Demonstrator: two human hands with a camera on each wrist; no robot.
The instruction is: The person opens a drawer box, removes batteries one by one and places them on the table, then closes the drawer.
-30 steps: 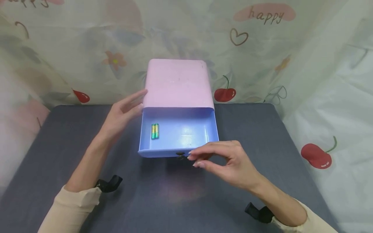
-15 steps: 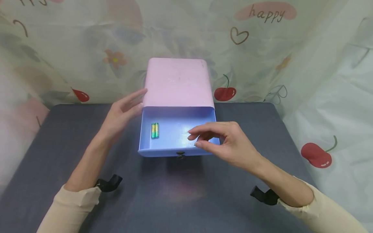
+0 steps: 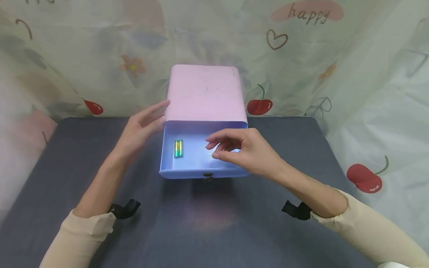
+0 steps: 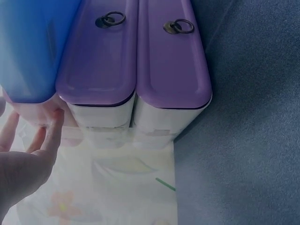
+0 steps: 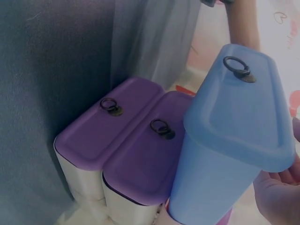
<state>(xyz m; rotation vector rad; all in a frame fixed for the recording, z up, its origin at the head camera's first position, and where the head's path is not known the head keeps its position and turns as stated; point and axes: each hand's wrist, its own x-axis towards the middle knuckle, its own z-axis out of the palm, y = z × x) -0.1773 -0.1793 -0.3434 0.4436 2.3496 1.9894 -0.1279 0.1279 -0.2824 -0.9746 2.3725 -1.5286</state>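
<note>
A pink-topped drawer cabinet (image 3: 206, 93) stands at the table's far edge, its blue top drawer (image 3: 196, 147) pulled out. Two green-and-gold batteries (image 3: 178, 149) lie side by side in the drawer's left part. My left hand (image 3: 140, 124) rests its fingertips against the cabinet's left side, fingers fairly straight. Over the drawer's right half is my right hand (image 3: 244, 152), with fingers loosely bent, thumb apart from them, and nothing visible between. It covers part of the drawer's right side. A ring pull (image 3: 207, 177) hangs on the drawer front.
Two shut purple drawers (image 4: 101, 61) with ring pulls sit below the blue one, seen in both wrist views. The table has a dark grey cover (image 3: 201, 230). Behind the cabinet hangs a printed curtain (image 3: 201, 33).
My right hand has moved from the drawer's front edge, near the ring pull, forward and over the drawer. My left hand and the batteries have stayed in place.
</note>
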